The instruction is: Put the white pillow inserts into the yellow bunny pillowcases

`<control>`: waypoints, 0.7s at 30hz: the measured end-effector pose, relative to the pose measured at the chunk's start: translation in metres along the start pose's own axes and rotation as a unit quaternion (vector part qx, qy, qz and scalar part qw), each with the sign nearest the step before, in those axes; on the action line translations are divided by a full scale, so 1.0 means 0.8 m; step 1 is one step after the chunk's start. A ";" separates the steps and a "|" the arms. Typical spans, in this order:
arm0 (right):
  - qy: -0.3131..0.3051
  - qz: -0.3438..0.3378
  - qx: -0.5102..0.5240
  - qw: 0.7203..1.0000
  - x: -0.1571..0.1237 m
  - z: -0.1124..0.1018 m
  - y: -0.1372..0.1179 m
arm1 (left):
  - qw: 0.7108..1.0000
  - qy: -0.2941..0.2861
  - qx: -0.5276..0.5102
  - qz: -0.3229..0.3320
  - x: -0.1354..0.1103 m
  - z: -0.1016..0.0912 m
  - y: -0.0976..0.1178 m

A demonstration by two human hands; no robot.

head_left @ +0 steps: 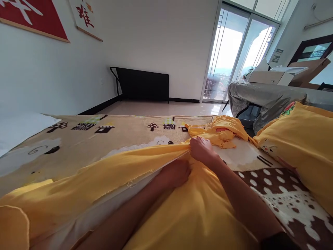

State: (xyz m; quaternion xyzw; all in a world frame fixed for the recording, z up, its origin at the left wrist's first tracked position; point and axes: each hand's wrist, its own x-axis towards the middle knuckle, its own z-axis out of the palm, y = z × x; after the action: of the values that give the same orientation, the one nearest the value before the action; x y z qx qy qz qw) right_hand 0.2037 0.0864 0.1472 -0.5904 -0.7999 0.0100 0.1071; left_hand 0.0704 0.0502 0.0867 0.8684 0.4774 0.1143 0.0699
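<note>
A yellow pillowcase (197, 211) stretches across the foreground, its long seamed opening running up to my hands. White fabric (104, 211) shows inside that opening. My right hand (201, 149) is closed on the pillowcase's edge at the far end of the opening. Just below it, my left hand (177, 172) reaches into the opening with curled fingers against the yellow cloth. Its fingertips are partly hidden in the folds, but it appears to grip the pillowcase. Beyond my right hand lies a crumpled yellow cloth (221, 130).
A patterned blanket (130, 130) covers the bed. On the right rests a yellow pillow (309, 139) with a rabbit face; a white pillow (23, 125) lies at left. Behind are a black folded panel (143, 85), plastic-covered furniture (267, 93) with cardboard boxes (270, 77), and a sliding glass door (234, 52).
</note>
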 end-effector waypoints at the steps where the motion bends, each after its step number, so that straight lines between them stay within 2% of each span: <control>1: 0.009 0.005 -0.013 1.000 0.000 0.002 -0.001 | 1.000 -0.005 0.003 -0.003 0.001 0.000 -0.002; 5: 0.062 0.035 0.012 0.997 -0.002 0.025 0.010 | 1.000 0.006 0.010 0.006 0.002 -0.001 -0.001; 9: 0.097 0.039 0.113 0.988 0.000 0.045 0.024 | 0.988 0.117 0.028 0.101 0.005 -0.001 0.005; 10: 0.105 0.029 0.139 0.984 0.002 0.047 0.026 | 0.985 0.124 0.033 0.112 0.005 0.000 0.006; 14: 0.115 0.003 0.245 0.963 0.011 0.054 0.031 | 0.996 0.050 0.045 0.065 0.006 0.002 0.004; 16: 0.120 -0.010 0.292 0.949 0.014 0.057 0.033 | 0.997 0.064 0.034 0.034 0.004 0.001 0.004; 18: 0.130 -0.026 0.329 0.935 0.017 0.060 0.035 | 0.994 0.105 0.017 0.016 0.003 0.000 0.005; 21: 0.141 -0.038 0.367 0.919 0.019 0.064 0.038 | 0.993 0.118 -0.004 0.020 0.003 -0.002 0.005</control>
State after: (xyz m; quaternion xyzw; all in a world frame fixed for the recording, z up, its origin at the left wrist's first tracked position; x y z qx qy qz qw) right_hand 0.2183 0.1160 0.0952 -0.4741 -0.7384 0.2158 0.4284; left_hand 0.0749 0.0503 0.0895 0.8578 0.4646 0.2196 0.0143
